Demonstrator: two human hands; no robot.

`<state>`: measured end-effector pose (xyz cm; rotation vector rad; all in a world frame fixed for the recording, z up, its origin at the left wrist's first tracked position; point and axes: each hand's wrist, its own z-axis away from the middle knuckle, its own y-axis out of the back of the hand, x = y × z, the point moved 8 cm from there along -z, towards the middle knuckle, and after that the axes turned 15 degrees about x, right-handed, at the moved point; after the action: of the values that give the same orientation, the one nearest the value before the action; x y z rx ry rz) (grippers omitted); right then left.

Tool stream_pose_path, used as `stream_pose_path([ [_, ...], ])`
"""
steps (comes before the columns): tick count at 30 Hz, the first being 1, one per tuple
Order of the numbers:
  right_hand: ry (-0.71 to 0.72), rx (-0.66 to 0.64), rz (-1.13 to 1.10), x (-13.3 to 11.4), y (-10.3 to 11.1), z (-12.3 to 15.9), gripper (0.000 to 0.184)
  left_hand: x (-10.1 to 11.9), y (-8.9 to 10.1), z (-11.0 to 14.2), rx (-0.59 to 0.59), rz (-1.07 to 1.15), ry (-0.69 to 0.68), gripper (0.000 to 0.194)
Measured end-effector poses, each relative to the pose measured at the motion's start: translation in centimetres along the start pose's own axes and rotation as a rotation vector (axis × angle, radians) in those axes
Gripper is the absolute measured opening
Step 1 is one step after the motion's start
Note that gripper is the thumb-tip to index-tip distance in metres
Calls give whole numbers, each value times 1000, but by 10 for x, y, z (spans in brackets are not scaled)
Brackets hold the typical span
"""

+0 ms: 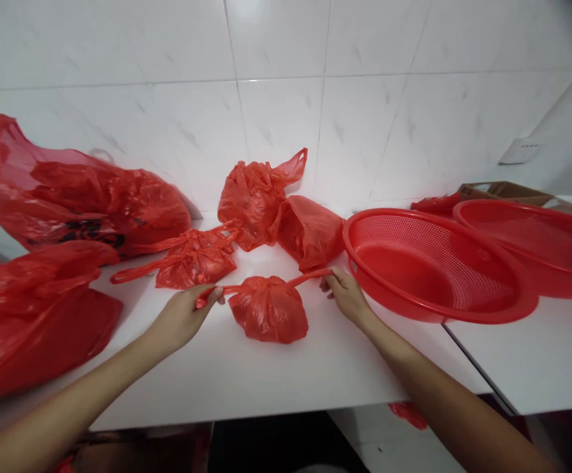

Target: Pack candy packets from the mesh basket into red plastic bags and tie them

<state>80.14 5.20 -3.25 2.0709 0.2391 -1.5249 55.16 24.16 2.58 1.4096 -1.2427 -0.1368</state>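
In the middle of the white tabletop (365, 374) sits a small, full red plastic bag (270, 312), gathered at its top. My left hand (186, 313) is closed round one of its handles and my right hand (344, 293) pinches the other. Both handles are stretched out sideways, away from the gathered top. What the bag holds is hidden by the red plastic. Just behind my left hand lies another red bag with long handles (197, 259). To the left of my right hand and further back is a folded-looking red bag (310, 233).
A red perforated basket (438, 312) stands right of my right hand, with a second red basket (562, 282) beyond it. Large red bags (89, 197) fill the left side. One more red bag (251, 203) rests near the tiled wall (281, 118). A cardboard box (507, 192) is back right.
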Motion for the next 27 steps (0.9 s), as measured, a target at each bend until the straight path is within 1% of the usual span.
stream_pose_path([
  [2,60,12,52,-21,-14,0,28,21,-6,-12,127,24,-62,38],
  [3,108,8,118,-33,-23,2,29,31,-13,-18,156,47,-97,37],
  [5,221,-12,330,-52,-45,10,32,44,-32,-28,169,60,-147,36],
  [6,272,-26,452,-56,-56,14,33,46,-43,-32,160,47,-157,36],
  [8,336,-51,639,-57,-73,21,32,44,-61,-37,133,5,-151,36],
  [10,354,-74,719,-51,-80,23,32,38,-70,-38,118,-33,-135,34],
  [12,356,-87,725,-43,-79,17,30,31,-73,-37,105,-73,-122,33],
  [16,348,-105,755,-26,-69,-7,29,13,-77,-38,63,-165,-77,35],
  [21,299,-105,825,-6,-67,-30,31,-9,-93,-50,16,-356,-9,34],
  [23,284,-95,846,0,-67,-35,33,-11,-101,-55,11,-425,-12,32],
  [27,251,-71,860,8,-66,-38,35,-6,-113,-60,11,-504,-51,27],
])
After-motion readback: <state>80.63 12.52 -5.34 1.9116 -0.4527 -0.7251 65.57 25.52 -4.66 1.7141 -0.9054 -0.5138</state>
